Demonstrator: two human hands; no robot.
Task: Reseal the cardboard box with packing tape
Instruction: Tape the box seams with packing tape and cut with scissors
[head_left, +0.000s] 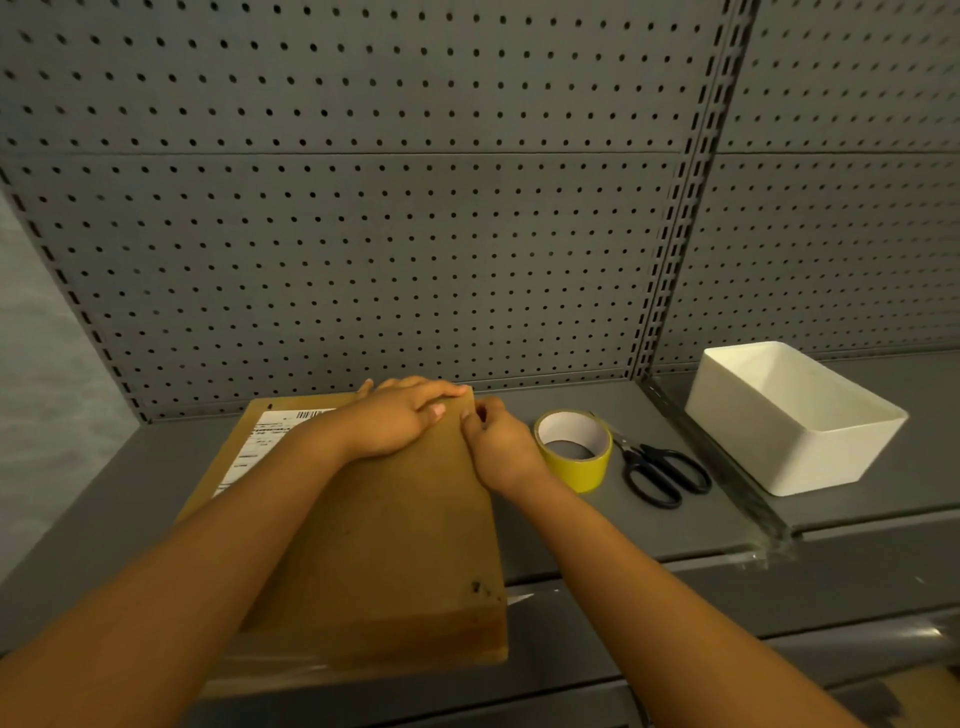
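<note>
The cardboard box (374, 519) lay lengthwise, running away from the person. The left hand (400, 421) pressed flat on its far end; the right hand (498, 447), nearer the tape roll (574, 449), pinched at the box's far-right edge.

A shop or stockroom fixture, grey perforated metal pegboard back panels (363, 234), slotted grey steel upright (670, 249) (typical of retail gondola shelving), flat grey metal shelf (597, 525) serving as worktop

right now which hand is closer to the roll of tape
Right. The right hand sits at the box's right edge, just left of the tape roll. The left hand lies flat on the box top, farther left.
</note>
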